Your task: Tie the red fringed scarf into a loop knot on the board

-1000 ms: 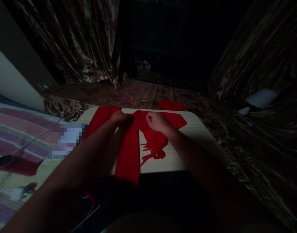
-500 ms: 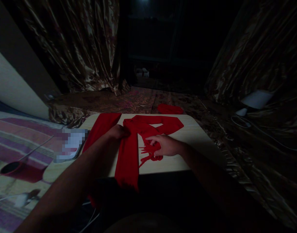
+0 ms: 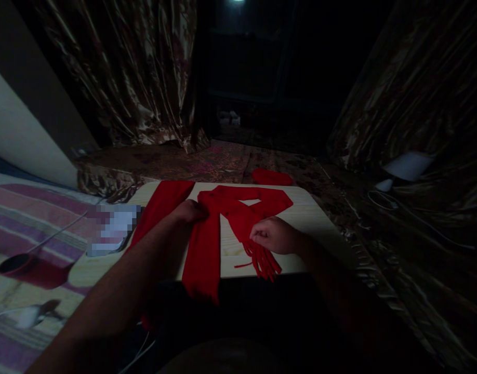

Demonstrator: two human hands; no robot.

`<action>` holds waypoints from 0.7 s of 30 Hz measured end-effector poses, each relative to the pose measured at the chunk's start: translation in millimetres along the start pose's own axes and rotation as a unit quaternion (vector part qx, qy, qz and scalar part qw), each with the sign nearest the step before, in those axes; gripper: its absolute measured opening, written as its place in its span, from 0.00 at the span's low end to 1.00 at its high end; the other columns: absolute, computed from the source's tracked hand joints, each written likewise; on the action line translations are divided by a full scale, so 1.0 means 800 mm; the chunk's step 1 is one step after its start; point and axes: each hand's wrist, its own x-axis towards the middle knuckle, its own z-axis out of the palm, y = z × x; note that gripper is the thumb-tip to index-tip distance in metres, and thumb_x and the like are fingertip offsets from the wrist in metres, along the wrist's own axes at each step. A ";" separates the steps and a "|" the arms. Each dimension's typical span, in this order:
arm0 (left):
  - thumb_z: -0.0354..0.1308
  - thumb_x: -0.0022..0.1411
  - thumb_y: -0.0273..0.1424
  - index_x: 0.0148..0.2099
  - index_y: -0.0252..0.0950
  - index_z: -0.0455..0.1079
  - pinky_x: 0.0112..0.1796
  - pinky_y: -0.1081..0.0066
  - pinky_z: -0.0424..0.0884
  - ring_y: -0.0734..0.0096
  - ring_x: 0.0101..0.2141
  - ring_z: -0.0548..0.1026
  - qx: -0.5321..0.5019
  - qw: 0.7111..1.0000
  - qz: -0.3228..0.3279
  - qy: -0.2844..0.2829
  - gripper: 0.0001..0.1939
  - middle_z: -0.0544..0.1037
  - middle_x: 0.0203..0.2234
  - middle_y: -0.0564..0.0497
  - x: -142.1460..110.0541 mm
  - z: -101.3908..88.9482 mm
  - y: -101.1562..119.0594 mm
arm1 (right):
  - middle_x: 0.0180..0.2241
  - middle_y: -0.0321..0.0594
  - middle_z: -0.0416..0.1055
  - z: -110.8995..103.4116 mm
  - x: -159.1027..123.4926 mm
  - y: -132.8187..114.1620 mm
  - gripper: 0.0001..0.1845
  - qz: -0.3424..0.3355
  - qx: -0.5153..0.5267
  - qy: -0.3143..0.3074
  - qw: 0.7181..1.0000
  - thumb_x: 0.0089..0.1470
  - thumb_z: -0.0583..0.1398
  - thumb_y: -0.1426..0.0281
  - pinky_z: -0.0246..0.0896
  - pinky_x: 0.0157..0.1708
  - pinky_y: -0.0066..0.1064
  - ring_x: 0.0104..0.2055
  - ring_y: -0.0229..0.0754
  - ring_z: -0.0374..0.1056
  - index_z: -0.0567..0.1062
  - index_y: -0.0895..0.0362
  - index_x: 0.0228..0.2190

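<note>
A long red cloth scarf point(image 3: 201, 249) lies on a pale wood-grain tabletop with rounded corners point(image 3: 310, 210). One flat strip runs toward the wearer and passes over the near edge; at its far end it meets a folded length that extends rightward, doubles back around a narrow opening through which the wood shows, and ends in a loose red fringe point(image 3: 264, 262) near the front edge. A second red cloth strip point(image 3: 170, 195) slants along the left side, partly covered by the forearm; whether it joins the first is hidden.

The left hand point(image 3: 189, 210) rests at the upper left margin of the central strip; its fingertips are obscured, and one cannot tell whether they pinch the cloth. The right hand point(image 3: 275, 235) lies over the fringed end, just above the fringe, its fingers curled and pressed together; whether cloth is caught between them cannot be determined.

Surroundings: beyond the far edge, a rounded red bundle point(image 3: 273, 177); at left, a pixelated flat object point(image 3: 116, 228) on the tabletop and a dark red open cylinder point(image 3: 36, 272) on striped bedding point(image 3: 20, 200); at right, a lamp with a white shade point(image 3: 410, 165); behind, glossy brown patterned curtains point(image 3: 156, 78).
</note>
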 end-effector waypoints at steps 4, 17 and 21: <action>0.68 0.42 0.38 0.23 0.35 0.75 0.21 0.73 0.60 0.71 0.20 0.67 0.008 1.000 -0.001 0.003 0.11 0.72 0.16 0.53 -0.001 0.000 0.001 | 0.33 0.40 0.78 0.017 -0.005 -0.018 0.08 -0.013 -0.137 -0.049 0.989 0.55 0.60 0.69 0.57 0.35 0.30 0.35 0.41 0.71 0.81 0.54 0.31; 0.67 0.42 0.37 0.21 0.35 0.74 0.22 0.73 0.60 0.71 0.21 0.68 0.012 1.000 -0.008 0.007 0.11 0.71 0.15 0.53 -0.009 -0.002 0.013 | 0.37 0.45 0.77 0.033 -0.018 -0.026 0.11 0.076 -0.200 -0.064 0.975 0.53 0.63 0.60 0.55 0.33 0.33 0.38 0.46 0.72 0.77 0.54 0.34; 0.65 0.44 0.40 0.20 0.35 0.72 0.22 0.72 0.59 0.72 0.20 0.66 0.055 0.998 0.008 -0.003 0.13 0.69 0.15 0.54 -0.008 -0.003 0.012 | 0.36 0.42 0.77 0.035 -0.021 -0.023 0.11 0.059 -0.162 -0.063 0.983 0.51 0.65 0.61 0.54 0.32 0.30 0.36 0.43 0.71 0.78 0.54 0.35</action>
